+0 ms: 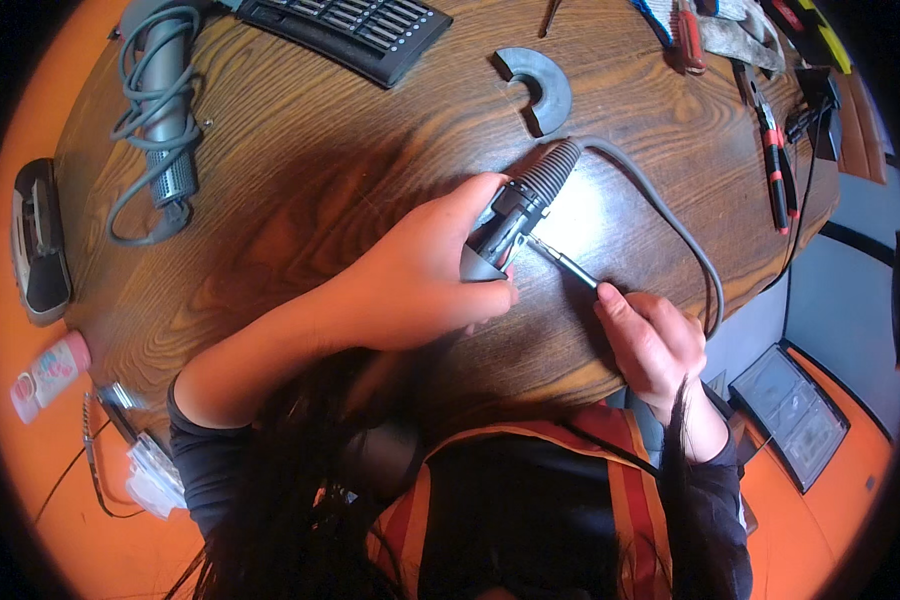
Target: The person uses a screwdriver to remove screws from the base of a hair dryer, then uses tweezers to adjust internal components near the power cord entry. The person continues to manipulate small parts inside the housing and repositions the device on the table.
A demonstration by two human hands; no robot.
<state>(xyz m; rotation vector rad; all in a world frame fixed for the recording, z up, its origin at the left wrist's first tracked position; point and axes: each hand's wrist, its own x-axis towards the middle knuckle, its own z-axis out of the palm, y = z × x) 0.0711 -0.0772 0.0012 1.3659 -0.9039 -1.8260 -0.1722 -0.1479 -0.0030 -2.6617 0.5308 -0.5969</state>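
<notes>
My left hand (pixel 425 265) is closed round the dark grey end of a corded appliance (pixel 508 228), whose casing is open there and shows inner parts. A ribbed cable sleeve (pixel 552 172) sticks out at its far end. My right hand (pixel 655 340) pinches a slim screwdriver (pixel 572 268). The screwdriver's tip meets the open side of the appliance; whether it sits in a screw is too small to tell. Beyond the sleeve lies a grey half-ring piece (pixel 548 90) on the wooden table (pixel 300 130).
The grey power cord (pixel 685 225) curves round past my right hand. A black bit case (pixel 355 32) lies at the far side. At left is a grey cylindrical device (pixel 167 110) wrapped in its cord. Red-handled pliers (pixel 773 160) and a red screwdriver (pixel 688 38) lie at right.
</notes>
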